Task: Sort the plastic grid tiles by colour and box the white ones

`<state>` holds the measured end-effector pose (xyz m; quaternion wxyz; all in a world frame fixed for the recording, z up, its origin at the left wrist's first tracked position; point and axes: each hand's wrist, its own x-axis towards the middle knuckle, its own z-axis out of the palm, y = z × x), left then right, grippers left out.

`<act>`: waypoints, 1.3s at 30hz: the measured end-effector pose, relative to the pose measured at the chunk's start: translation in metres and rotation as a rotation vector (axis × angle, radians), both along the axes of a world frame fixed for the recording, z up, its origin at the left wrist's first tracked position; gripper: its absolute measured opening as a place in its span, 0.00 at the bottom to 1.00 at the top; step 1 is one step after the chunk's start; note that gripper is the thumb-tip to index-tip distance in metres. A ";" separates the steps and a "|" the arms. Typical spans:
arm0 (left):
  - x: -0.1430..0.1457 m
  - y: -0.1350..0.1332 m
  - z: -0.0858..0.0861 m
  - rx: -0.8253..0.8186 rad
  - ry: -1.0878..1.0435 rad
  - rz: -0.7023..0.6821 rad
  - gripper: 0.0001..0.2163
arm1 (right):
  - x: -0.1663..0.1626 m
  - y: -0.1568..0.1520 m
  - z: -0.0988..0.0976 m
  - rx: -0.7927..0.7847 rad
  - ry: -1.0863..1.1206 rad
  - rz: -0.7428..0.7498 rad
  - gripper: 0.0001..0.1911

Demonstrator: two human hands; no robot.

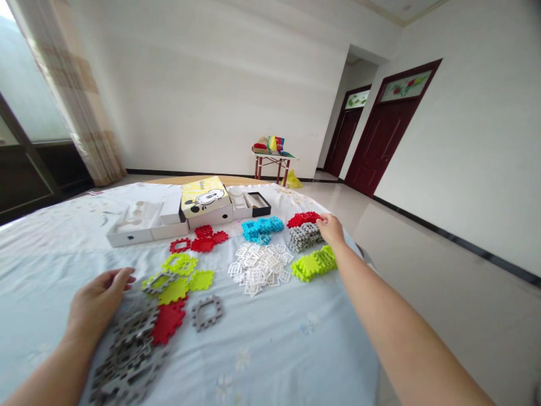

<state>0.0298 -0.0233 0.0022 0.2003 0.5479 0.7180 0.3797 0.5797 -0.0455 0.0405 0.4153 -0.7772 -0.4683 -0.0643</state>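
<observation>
Pale blue cloth (262, 349) covers the wide surface filling the lower half of the view. At its far edge, toward twelve o'clock, stands a row of open white boxes (143, 223) with a yellow cartoon-printed box (205, 197) among them. At seven o'clock lies a grey sheet of joined tiles (131, 344), with a red tile (169, 321) and lime tiles (177, 285) touching its two o'clock side. The left hand (99, 301) rests on the sheet's eleven o'clock corner, fingers loosely curved, holding nothing.

A heap of white tiles (260, 268) sits at the centre. At its three o'clock is a lime stack (315, 264), at one o'clock a grey stack (303, 237) with a red stack (303, 219) just behind, at twelve a blue heap (262, 228), and at ten loose red tiles (205, 239). The right hand (331, 229) touches the three o'clock end of the red and grey stacks; whether it grips a piece cannot be told. A single grey tile (207, 312) lies alone at seven o'clock from the white heap.
</observation>
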 end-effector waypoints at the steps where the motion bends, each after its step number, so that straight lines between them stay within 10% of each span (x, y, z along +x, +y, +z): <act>1: 0.001 0.000 0.000 0.006 -0.007 0.001 0.20 | -0.015 -0.001 0.001 0.038 -0.005 0.057 0.16; 10: 0.005 -0.010 0.000 0.081 -0.096 -0.031 0.18 | -0.208 -0.043 -0.001 -0.070 -0.044 0.913 0.14; 15: 0.003 -0.006 -0.008 0.114 -0.123 -0.031 0.18 | -0.256 -0.065 -0.008 -0.313 -0.264 1.241 0.25; 31: 0.001 -0.006 -0.001 0.068 -0.078 -0.037 0.18 | -0.261 -0.066 -0.025 -0.333 -0.404 1.070 0.25; 39: 0.003 -0.006 0.001 0.061 -0.076 -0.023 0.17 | -0.209 -0.053 0.008 -0.076 -0.252 0.756 0.21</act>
